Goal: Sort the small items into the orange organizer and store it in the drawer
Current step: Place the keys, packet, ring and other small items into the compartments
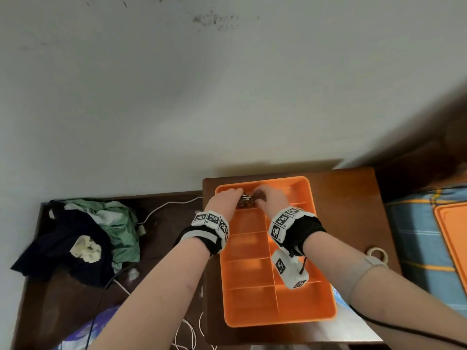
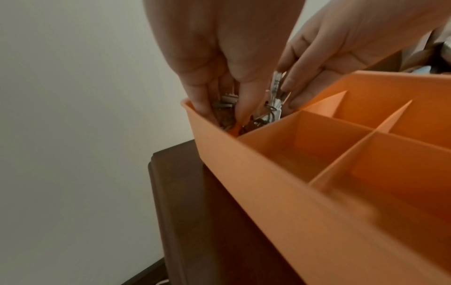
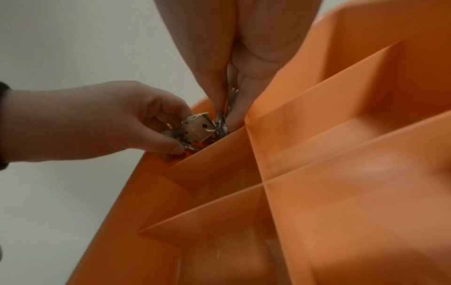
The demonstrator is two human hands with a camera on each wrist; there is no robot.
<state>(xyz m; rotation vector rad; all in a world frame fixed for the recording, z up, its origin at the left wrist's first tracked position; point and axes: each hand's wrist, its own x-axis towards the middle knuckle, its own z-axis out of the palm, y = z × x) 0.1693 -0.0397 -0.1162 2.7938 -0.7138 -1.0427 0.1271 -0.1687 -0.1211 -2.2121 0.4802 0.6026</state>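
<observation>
An orange organizer [image 1: 319, 251] with several compartments sits on a dark wooden cabinet top [image 1: 353, 198]. Both hands meet over its far left compartment. My left hand [image 1: 225, 200] grips a small metal padlock [image 3: 197, 127] with keys hanging from it. My right hand [image 1: 271, 197] pinches the metal keys and ring [image 3: 223, 120] of the same bunch. The bunch [image 2: 244, 115] hangs partly inside the compartment, below the organizer's rim [image 2: 212, 133]. The other compartments [image 3: 341, 146] look bare.
A roll of tape [image 1: 377, 253] lies on the cabinet top to the right. Clothes [image 1: 86, 236] and white cables [image 1: 164, 207] lie on a lower surface to the left. An orange lid or tray [image 1: 452, 238] rests on a striped blue cloth at the far right.
</observation>
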